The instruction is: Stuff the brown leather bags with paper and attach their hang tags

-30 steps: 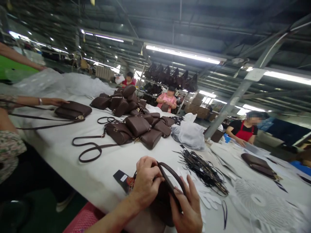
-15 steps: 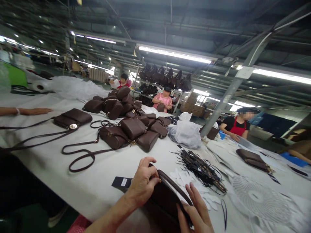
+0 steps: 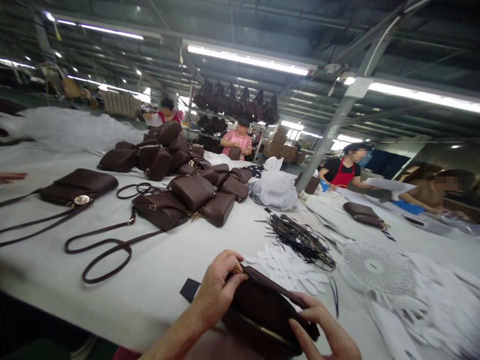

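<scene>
A dark brown handbag (image 3: pixel 262 305) is held at the near edge of the table, its mouth spread apart so the dark inside shows. My left hand (image 3: pixel 219 282) pinches the bag's left end, thumb and fingers closed on the rim near a gold zipper part. On the right end, my right hand (image 3: pixel 322 327) grips the rim, with fingers on both sides of the opening. A black tag (image 3: pixel 188 290) sticks out to the left, behind my left wrist. The bag's lower part runs out of the picture.
Brown bags (image 3: pixel 195 192) lie heaped across the table, straps trailing. A single bag (image 3: pixel 80 186) lies left near another person's fingers (image 3: pixel 13 176). Black straps with tags (image 3: pixel 300 240), white paper pieces (image 3: pixel 288 270) and a white fan (image 3: pixel 378 267) are at right. Co-workers stand beyond.
The bag's mouth has tipped toward me and spread wider. My right hand has shifted right and down along its rim. The view has turned right; the other person's hand has drawn back left.
</scene>
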{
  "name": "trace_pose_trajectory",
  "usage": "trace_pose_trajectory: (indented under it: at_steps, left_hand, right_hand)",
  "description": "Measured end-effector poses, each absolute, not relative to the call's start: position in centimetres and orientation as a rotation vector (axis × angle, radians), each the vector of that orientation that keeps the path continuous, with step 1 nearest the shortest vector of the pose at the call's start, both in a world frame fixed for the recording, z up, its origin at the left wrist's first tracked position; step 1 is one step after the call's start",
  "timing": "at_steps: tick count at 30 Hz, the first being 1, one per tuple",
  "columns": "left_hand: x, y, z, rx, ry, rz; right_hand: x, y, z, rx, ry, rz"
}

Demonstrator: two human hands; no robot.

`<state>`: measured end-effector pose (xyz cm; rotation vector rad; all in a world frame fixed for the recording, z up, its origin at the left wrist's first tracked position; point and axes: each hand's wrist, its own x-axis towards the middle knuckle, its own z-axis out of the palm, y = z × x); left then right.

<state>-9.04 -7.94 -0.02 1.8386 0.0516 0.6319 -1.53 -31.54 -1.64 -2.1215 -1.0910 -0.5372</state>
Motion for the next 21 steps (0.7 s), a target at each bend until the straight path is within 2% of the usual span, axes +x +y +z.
trace_pose_trajectory:
  at_steps: [8,12,17,21]
  left_hand:
    - [-7.3,-9.2,-1.8,1.743,-0.074,0.652]
    - [-6.9,-8.7,-3.5,1.536,0.010,0.663]
    - [-6.7,-6.9,-5.4,1.110,-0.028,0.372]
    - [-6.6,-6.6,-4.9,1.236,-0.038,0.320]
  right_hand:
    - [-2.3,-24.5,4.1,-2.403,-1.073,-0.275]
    - [-2.1,-22.5,4.6,-2.302,-1.001,0.029]
    - [-0.2,-22.5,4.3,-2.164,-0.808,0.210]
    - [0.3,-22.4,4.0,-2.012,-0.868,0.333]
